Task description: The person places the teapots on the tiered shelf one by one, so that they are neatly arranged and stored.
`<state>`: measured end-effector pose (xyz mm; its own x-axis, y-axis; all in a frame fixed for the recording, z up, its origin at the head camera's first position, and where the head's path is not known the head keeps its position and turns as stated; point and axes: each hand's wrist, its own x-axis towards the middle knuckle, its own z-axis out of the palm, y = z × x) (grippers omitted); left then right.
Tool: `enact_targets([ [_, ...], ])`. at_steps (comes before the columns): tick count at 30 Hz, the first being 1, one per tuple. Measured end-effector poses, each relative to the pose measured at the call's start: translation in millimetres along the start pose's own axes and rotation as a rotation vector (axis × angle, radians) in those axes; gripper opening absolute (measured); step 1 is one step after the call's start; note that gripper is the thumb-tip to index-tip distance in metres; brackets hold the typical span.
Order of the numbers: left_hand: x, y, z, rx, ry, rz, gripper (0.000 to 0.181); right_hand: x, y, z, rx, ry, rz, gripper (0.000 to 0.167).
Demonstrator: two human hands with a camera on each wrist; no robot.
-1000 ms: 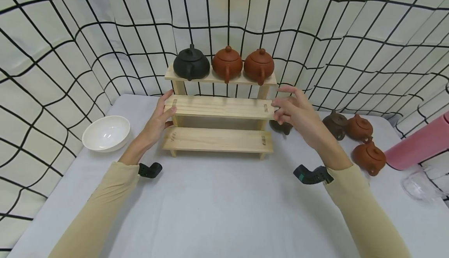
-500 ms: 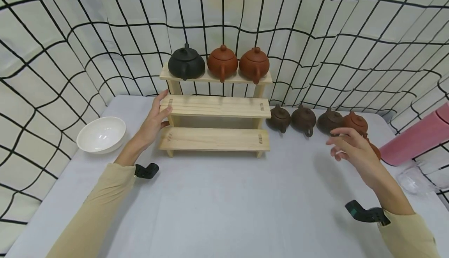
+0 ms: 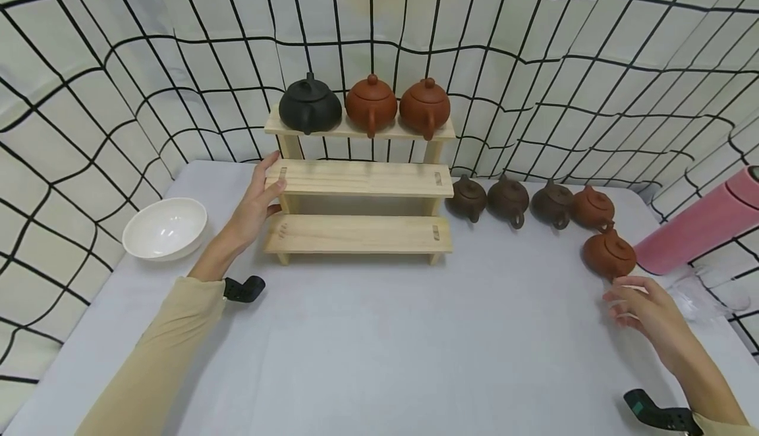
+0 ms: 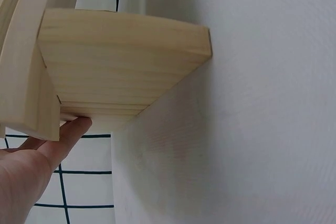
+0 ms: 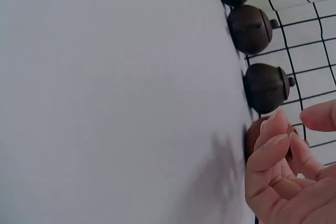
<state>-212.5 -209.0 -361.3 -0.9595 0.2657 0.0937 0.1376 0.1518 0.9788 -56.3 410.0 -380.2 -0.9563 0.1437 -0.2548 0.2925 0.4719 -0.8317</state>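
A three-tier wooden shelf (image 3: 358,235) stands at the back of the table. Three teapots line its top tier: one black teapot (image 3: 311,105) and two reddish-brown ones (image 3: 371,103). My left hand (image 3: 246,215) holds the left end of the middle board, thumb on top; in the left wrist view its fingers (image 4: 73,132) lie against the wood. At the right, my right hand (image 3: 649,317) hovers with loosely bent fingers just in front of a reddish-brown teapot (image 3: 609,253), holding nothing. Whether its fingertips touch that teapot I cannot tell.
Several dark brown teapots (image 3: 508,200) and another reddish one (image 3: 593,208) stand in a row right of the shelf. A pink bottle (image 3: 696,222) and a clear glass vessel (image 3: 705,294) are farther right. A white bowl (image 3: 166,228) sits at left. Black wire grid (image 3: 534,60) encloses the table.
My right hand has left the shelf's right end and moved right and toward the table's front, stopping by the reddish-brown teapot. The left hand stays on the shelf.
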Motion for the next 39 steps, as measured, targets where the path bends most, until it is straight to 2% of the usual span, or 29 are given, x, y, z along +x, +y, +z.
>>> enact_targets([
  [4, 2.5, -1.8, 1.7, 0.011, -0.012, 0.000, 0.069, -4.0, 10, -10, -0.008, 0.003, 0.078, 0.036],
  [7, 2.4, -1.2, 1.1, 0.025, -0.013, -0.004, 0.068, -4.1, 16, -13, 0.048, -0.017, 0.096, 0.044],
  [10, 1.3, 0.6, -0.2, 0.034, -0.011, -0.007, 0.068, -2.3, 22, -11, 0.166, -0.032, 0.075, 0.042],
  [13, 0.7, 1.0, -1.0, 0.024, -0.016, -0.007, 0.069, 1.7, 24, -9, 0.276, -0.056, 0.047, 0.033],
  [17, 0.8, 0.1, 0.4, 0.015, -0.020, -0.010, 0.070, 7.7, 20, -6, 0.383, -0.113, 0.026, 0.025],
  [21, 0.5, 0.4, -0.1, 0.005, -0.014, -0.011, 0.069, 15.4, 13, -3, 0.476, -0.163, 0.008, 0.025],
  [29, 0.5, 2.4, -0.3, 0.007, -0.012, -0.010, 0.068, 22.4, 8, 0, 0.671, -0.195, 0.003, 0.025],
  [34, 0.1, 2.6, 1.0, 0.021, -0.010, -0.008, 0.069, 24.3, 9, 0, 0.743, -0.212, -0.005, 0.033],
  [39, -0.3, 2.1, 1.8, 0.029, -0.001, -0.011, 0.070, 24.2, 7, 3, 0.772, -0.187, 0.019, 0.034],
])
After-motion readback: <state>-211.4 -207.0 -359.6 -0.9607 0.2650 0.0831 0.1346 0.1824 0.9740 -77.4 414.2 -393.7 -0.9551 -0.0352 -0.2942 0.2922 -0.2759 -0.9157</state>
